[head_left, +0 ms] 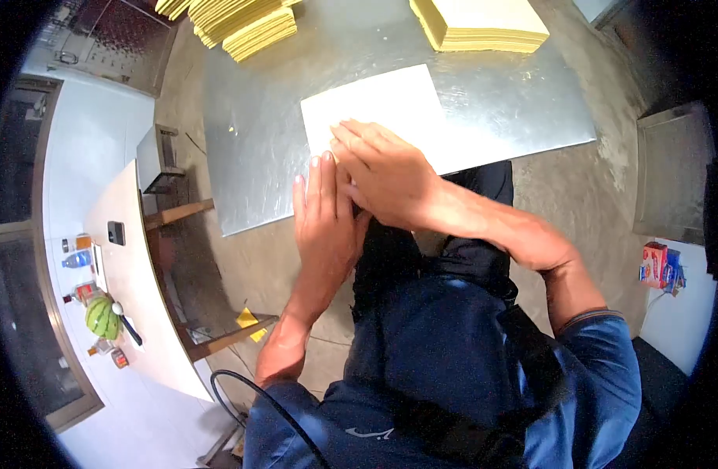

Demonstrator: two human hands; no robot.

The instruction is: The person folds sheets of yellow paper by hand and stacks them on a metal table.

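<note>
A pale sheet of paper [398, 98], washed out by the light, lies at an angle near the close edge of the shiny metal table [257, 148]. My right hand [386, 168] rests on its lower left part, fingers stretched out and held close to each other. Beside it, my left hand [325, 215] lies with straight fingers at the sheet's left corner, its thumb side partly under the right hand. The two hands touch or nearly touch. I see nothing gripped in either one, though the paper's corner beneath them is hidden.
At the table's far side stand a yellow paper stack [484, 31] on the right and fanned yellow stacks [241, 27] on the left. A light side table [132, 289] holds a watermelon [102, 318], a phone [116, 232] and bottles. A black cable [273, 402] loops near my left arm.
</note>
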